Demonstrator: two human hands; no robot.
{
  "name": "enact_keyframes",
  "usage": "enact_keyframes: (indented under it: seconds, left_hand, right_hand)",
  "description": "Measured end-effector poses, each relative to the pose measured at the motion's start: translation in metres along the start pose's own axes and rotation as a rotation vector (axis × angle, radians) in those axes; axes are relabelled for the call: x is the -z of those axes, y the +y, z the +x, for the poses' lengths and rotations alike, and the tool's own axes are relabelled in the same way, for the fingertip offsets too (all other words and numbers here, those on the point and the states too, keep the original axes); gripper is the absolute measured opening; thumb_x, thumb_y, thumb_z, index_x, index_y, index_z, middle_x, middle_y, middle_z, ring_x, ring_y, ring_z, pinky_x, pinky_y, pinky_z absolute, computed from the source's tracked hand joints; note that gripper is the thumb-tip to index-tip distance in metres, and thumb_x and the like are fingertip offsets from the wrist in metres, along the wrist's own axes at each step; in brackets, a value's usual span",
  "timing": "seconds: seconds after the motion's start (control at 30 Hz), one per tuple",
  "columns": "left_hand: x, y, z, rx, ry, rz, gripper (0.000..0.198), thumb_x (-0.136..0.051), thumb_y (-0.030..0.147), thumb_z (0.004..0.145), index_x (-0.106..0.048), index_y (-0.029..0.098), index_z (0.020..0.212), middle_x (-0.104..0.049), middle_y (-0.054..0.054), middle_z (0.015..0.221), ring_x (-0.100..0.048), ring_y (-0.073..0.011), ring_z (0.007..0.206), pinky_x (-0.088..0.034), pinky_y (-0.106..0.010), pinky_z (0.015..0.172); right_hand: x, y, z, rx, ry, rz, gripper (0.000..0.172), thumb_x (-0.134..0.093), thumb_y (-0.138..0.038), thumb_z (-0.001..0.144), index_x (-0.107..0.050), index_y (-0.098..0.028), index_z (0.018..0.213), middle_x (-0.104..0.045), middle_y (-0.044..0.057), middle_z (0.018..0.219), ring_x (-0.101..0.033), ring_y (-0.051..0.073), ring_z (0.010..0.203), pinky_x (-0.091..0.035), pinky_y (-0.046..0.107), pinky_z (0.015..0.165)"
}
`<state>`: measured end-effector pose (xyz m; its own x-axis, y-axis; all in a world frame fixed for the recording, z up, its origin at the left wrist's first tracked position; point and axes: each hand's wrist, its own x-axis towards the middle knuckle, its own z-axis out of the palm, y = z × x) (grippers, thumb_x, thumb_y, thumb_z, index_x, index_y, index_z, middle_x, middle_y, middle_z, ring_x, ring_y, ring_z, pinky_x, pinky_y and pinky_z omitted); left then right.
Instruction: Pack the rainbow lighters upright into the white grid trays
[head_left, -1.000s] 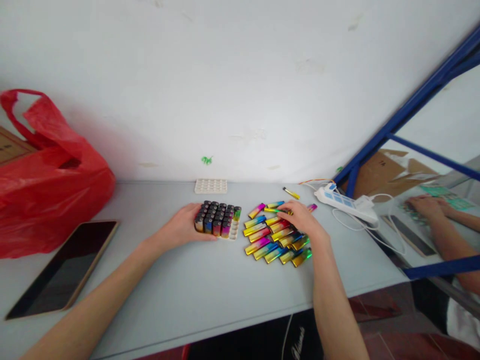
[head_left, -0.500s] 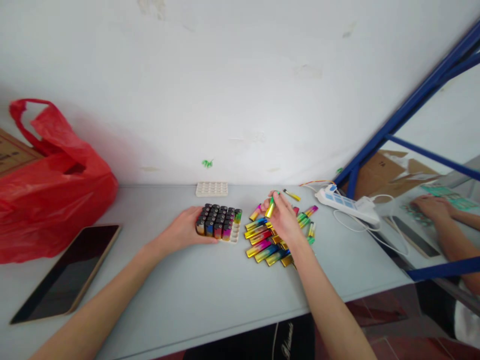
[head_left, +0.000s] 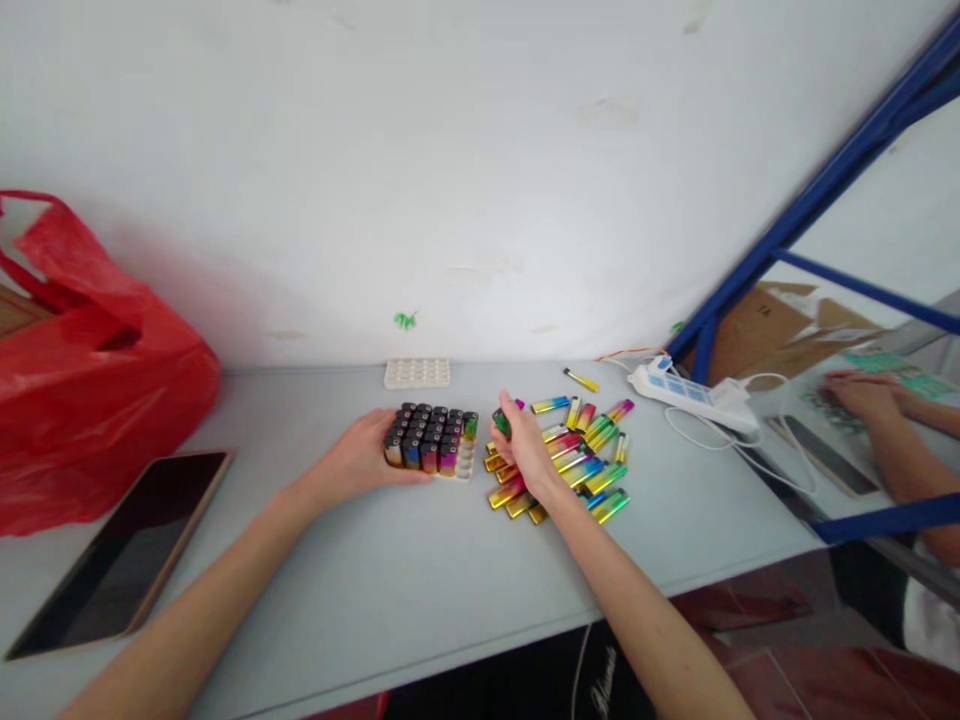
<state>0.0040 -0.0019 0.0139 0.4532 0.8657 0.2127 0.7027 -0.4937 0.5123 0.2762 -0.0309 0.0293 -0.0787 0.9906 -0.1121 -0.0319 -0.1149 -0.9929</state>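
Observation:
My left hand (head_left: pixel 366 452) is wrapped round the left side of a white tray (head_left: pixel 464 462), thumb along its near edge. Several black-topped, colourful lighters (head_left: pixel 429 440) stand upright in it, packed in rows. A single green one stands at the far end of the right column, and bare cells show in front of it. My right hand (head_left: pixel 531 445) is closed on a green lighter (head_left: pixel 502 423), held just right of the tray. Under and beside this hand lies a loose pile of shiny, multicoloured lighters (head_left: pixel 611 505), partly hidden by it.
A second white tray (head_left: pixel 417 374) lies by the wall. One yellow lighter (head_left: pixel 581 380) lies apart at the back. On the left are a tablet (head_left: pixel 124 550) and a red bag (head_left: pixel 112 370). A power strip (head_left: pixel 694 396) with cables sits right, before a blue frame (head_left: pixel 705 350); another person's hands (head_left: pixel 862 392) are beyond.
My right hand has moved left and down with the green lighter, from above the pile towards the tray, and has turned. My left hand keeps its hold on the tray.

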Motion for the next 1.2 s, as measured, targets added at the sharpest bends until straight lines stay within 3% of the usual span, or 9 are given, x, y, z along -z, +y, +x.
enact_keyframes:
  seconds: [0.17,0.27,0.5,0.83,0.97,1.07,1.2]
  left_hand:
    - [-0.002,-0.002,0.000,0.002,0.005,0.023,0.070,-0.086,0.070,0.067,-0.072,0.024,0.117,-0.081,-0.008,0.117,-0.075,-0.0338,0.110,-0.060,-0.043,0.098]
    - [-0.002,-0.002,-0.001,-0.008,0.007,0.028,0.070,-0.085,0.070,0.067,-0.072,0.025,0.119,-0.081,-0.008,0.118,-0.075,-0.0327,0.110,-0.059,-0.042,0.099]
    - [0.000,0.003,-0.002,0.006,0.014,0.015,0.066,-0.083,0.068,0.069,-0.072,0.024,0.118,-0.081,-0.008,0.116,-0.076,-0.0327,0.108,-0.060,-0.042,0.100]
    - [-0.003,-0.003,0.000,-0.004,0.005,0.014,0.069,-0.085,0.071,0.066,-0.072,0.025,0.115,-0.080,-0.008,0.117,-0.075,-0.0340,0.110,-0.060,-0.044,0.098]
    - [-0.002,-0.003,0.000,-0.023,0.017,0.003,0.067,-0.086,0.068,0.067,-0.073,0.023,0.115,-0.081,-0.009,0.116,-0.076,-0.0345,0.108,-0.060,-0.043,0.095]
    - [-0.002,-0.001,-0.001,-0.039,0.023,0.012,0.065,-0.085,0.068,0.069,-0.073,0.022,0.114,-0.081,-0.011,0.116,-0.076,-0.0341,0.106,-0.060,-0.041,0.094]
    - [0.000,0.002,-0.001,-0.046,0.026,0.026,0.061,-0.084,0.065,0.072,-0.073,0.021,0.114,-0.081,-0.010,0.114,-0.076,-0.0323,0.105,-0.060,-0.039,0.093]
  right_hand:
    - [-0.002,0.007,0.002,0.032,0.029,-0.044,0.058,-0.046,-0.059,0.097,-0.037,-0.026,0.050,-0.030,-0.006,0.044,-0.024,0.008,0.041,-0.017,0.026,0.043]
    - [-0.001,0.008,0.003,0.052,0.030,-0.035,0.054,-0.046,-0.054,0.097,-0.040,-0.025,0.051,-0.033,-0.006,0.045,-0.025,0.009,0.041,-0.017,0.026,0.043]
    - [-0.003,0.001,0.000,0.041,0.077,0.000,0.064,-0.054,-0.071,0.093,-0.043,-0.024,0.051,-0.032,-0.006,0.044,-0.027,0.008,0.041,-0.018,0.025,0.043]
    - [0.000,0.010,0.004,0.054,0.068,-0.057,0.063,-0.049,-0.074,0.097,-0.047,-0.025,0.058,-0.035,-0.006,0.048,-0.030,0.010,0.044,-0.023,0.027,0.045]
    - [0.008,0.007,0.000,0.220,0.027,-0.186,0.066,-0.041,-0.080,0.103,-0.063,-0.023,0.077,-0.048,-0.004,0.060,-0.045,0.014,0.054,-0.036,0.027,0.052]
    - [0.016,0.000,-0.005,0.360,-0.024,-0.343,0.054,-0.042,-0.069,0.109,-0.066,-0.023,0.094,-0.058,-0.002,0.071,-0.056,0.016,0.063,-0.046,0.028,0.062]
    - [0.024,-0.009,-0.009,0.561,-0.041,-0.543,0.038,-0.054,-0.055,0.110,-0.067,-0.022,0.095,-0.069,0.004,0.089,-0.066,0.020,0.081,-0.053,0.032,0.076]
